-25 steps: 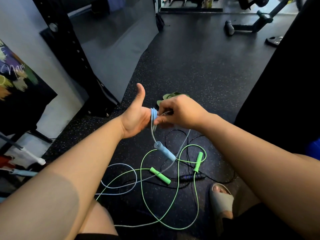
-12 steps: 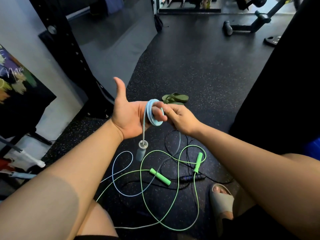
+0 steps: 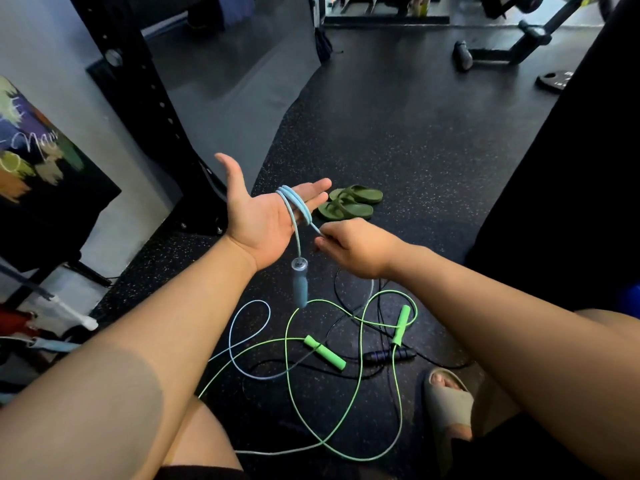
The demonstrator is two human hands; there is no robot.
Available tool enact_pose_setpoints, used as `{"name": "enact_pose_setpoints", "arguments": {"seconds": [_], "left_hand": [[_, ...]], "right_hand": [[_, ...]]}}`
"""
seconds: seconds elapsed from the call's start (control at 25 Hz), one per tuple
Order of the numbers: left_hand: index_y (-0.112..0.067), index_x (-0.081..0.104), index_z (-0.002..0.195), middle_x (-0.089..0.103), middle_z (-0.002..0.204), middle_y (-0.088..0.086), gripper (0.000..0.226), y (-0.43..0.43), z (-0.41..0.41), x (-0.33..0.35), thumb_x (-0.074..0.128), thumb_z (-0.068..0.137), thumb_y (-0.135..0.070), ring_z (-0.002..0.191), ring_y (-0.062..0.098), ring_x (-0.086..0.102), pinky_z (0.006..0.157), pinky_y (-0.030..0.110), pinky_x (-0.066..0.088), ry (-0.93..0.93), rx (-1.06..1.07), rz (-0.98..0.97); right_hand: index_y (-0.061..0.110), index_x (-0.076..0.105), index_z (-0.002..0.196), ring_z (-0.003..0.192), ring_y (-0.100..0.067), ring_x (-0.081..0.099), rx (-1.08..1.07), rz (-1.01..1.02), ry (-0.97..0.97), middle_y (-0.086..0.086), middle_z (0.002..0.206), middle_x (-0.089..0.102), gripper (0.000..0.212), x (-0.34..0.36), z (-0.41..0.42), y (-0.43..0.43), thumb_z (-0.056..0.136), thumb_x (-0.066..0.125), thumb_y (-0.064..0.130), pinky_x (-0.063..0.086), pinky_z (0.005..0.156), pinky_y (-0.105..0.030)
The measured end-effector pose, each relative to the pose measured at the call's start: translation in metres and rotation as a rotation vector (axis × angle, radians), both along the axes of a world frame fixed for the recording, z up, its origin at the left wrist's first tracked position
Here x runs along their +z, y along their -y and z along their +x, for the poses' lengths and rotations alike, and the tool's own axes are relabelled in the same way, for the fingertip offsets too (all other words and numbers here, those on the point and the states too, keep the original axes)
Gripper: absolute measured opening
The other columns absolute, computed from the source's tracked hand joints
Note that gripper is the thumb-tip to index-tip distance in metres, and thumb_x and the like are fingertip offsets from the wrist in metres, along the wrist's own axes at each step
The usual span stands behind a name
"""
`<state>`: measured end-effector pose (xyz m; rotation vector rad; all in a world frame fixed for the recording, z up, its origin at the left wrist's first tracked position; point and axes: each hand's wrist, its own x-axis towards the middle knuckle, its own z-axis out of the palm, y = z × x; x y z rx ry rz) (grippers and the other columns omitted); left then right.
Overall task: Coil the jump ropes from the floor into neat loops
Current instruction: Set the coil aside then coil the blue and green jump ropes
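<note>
My left hand (image 3: 258, 218) is held flat, palm up, thumb raised, with several turns of the light blue jump rope (image 3: 294, 206) wound around its fingers. One blue handle (image 3: 300, 284) hangs straight down from the palm. My right hand (image 3: 353, 245) pinches the blue cord just right of the coil. The rest of the blue cord (image 3: 239, 327) loops on the floor below. A green jump rope (image 3: 360, 393) with two green handles (image 3: 325, 352) lies tangled there, with a black rope and its dark handle (image 3: 389, 355).
A pair of green sandals (image 3: 349, 202) lies on the black rubber floor beyond my hands. My sandalled foot (image 3: 448, 398) is at the lower right. A black rack upright (image 3: 145, 98) stands left; a bench frame (image 3: 512, 46) and weight plate (image 3: 554, 79) are far right.
My left hand has opened flat and turned palm up. My right hand has pulled the cord down and to the right of the coil. The hanging blue handle now points straight down.
</note>
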<state>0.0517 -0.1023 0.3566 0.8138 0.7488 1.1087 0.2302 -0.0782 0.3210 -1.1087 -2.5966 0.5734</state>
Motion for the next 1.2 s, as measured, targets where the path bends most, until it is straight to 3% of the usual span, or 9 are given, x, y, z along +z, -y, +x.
{"name": "enact_pose_setpoints", "arguments": {"seconds": [0.12, 0.28, 0.48, 0.68, 0.84, 0.92, 1.0, 1.08, 1.2], "left_hand": [[0.006, 0.056, 0.134, 0.061, 0.139, 0.015, 0.141, 0.000, 0.002, -0.002, -0.014, 0.064, -0.095, 0.135, 0.024, 0.053, 0.123, 0.044, 0.018, -0.145, -0.028, 0.005], [0.005, 0.056, 0.134, 0.061, 0.139, 0.015, 0.142, 0.000, 0.003, -0.002, -0.013, 0.063, -0.097, 0.135, 0.023, 0.053, 0.122, 0.043, 0.021, -0.139, -0.058, 0.001], [0.008, 0.070, 0.115, 0.057, 0.141, 0.022, 0.137, 0.000, -0.002, 0.006, 0.008, 0.062, -0.103, 0.134, 0.037, 0.052, 0.122, 0.041, 0.026, 0.170, 0.017, -0.022], [0.006, 0.063, 0.124, 0.058, 0.139, 0.025, 0.134, -0.001, 0.000, 0.007, 0.011, 0.064, -0.102, 0.134, 0.040, 0.052, 0.123, 0.042, 0.022, 0.225, 0.073, -0.023], [0.006, 0.066, 0.122, 0.062, 0.134, 0.024, 0.138, -0.004, 0.007, 0.002, -0.003, 0.065, -0.099, 0.133, 0.032, 0.054, 0.121, 0.044, 0.026, -0.015, -0.010, -0.029], [0.007, 0.065, 0.124, 0.064, 0.131, 0.024, 0.140, -0.004, 0.014, -0.001, -0.012, 0.067, -0.095, 0.128, 0.029, 0.058, 0.115, 0.040, 0.036, -0.190, -0.159, -0.008], [0.005, 0.062, 0.129, 0.064, 0.132, 0.022, 0.138, -0.003, 0.017, -0.006, -0.016, 0.068, -0.092, 0.129, 0.028, 0.058, 0.113, 0.040, 0.036, -0.337, -0.305, 0.022], [0.003, 0.065, 0.124, 0.066, 0.128, 0.023, 0.137, -0.002, 0.016, -0.011, -0.019, 0.068, -0.089, 0.127, 0.030, 0.059, 0.115, 0.042, 0.031, -0.491, -0.399, 0.029], [0.022, 0.060, 0.112, 0.070, 0.108, 0.031, 0.140, 0.001, 0.014, -0.014, -0.023, 0.071, -0.084, 0.108, 0.037, 0.068, 0.102, 0.036, 0.043, -0.629, -0.482, 0.021]], "right_hand": [[0.014, 0.053, 0.069, 0.062, -0.028, 0.052, 0.010, 0.149, 0.099, -0.005, 0.063, 0.057, 0.039, 0.012, 0.001, -0.002, 0.099, 0.048, 0.037, 0.040, 0.058, -0.036], [0.018, 0.049, 0.064, 0.062, -0.030, 0.052, 0.009, 0.172, 0.156, -0.001, 0.061, 0.052, 0.040, 0.019, 0.001, -0.002, 0.097, 0.049, 0.041, 0.047, 0.059, -0.038], [0.017, 0.060, 0.085, 0.072, -0.028, 0.055, -0.118, 0.043, 0.289, -0.001, 0.076, 0.058, 0.035, 0.020, 0.005, 0.004, 0.100, 0.042, 0.043, 0.045, 0.061, -0.035], [0.018, 0.049, 0.076, 0.062, -0.023, 0.048, -0.056, 0.030, 0.226, 0.004, 0.063, 0.048, 0.032, 0.016, 0.009, 0.001, 0.100, 0.046, 0.039, 0.032, 0.055, -0.034], [0.021, 0.050, 0.075, 0.064, -0.028, 0.052, 0.068, 0.220, 0.145, 0.002, 0.066, 0.054, 0.027, 0.020, 0.005, 0.000, 0.098, 0.049, 0.035, 0.044, 0.057, -0.038], [0.023, 0.062, 0.084, 0.071, -0.029, 0.061, 0.079, 0.295, 0.135, -0.001, 0.077, 0.066, 0.023, 0.025, 0.006, -0.004, 0.094, 0.054, 0.042, 0.052, 0.061, -0.040], [0.027, 0.064, 0.083, 0.072, -0.026, 0.062, 0.049, 0.343, 0.117, 0.005, 0.073, 0.063, 0.028, 0.030, 0.008, -0.005, 0.086, 0.061, 0.054, 0.052, 0.061, -0.039], [0.030, 0.058, 0.075, 0.070, -0.021, 0.059, 0.018, 0.358, 0.086, 0.009, 0.069, 0.055, 0.035, 0.038, 0.013, -0.007, 0.077, 0.066, 0.064, 0.048, 0.059, -0.035], [0.031, 0.060, 0.074, 0.065, -0.010, 0.058, 0.066, 0.236, 0.028, 0.009, 0.070, 0.063, 0.037, 0.046, 0.018, -0.009, 0.070, 0.072, 0.065, 0.045, 0.057, -0.031]]}}
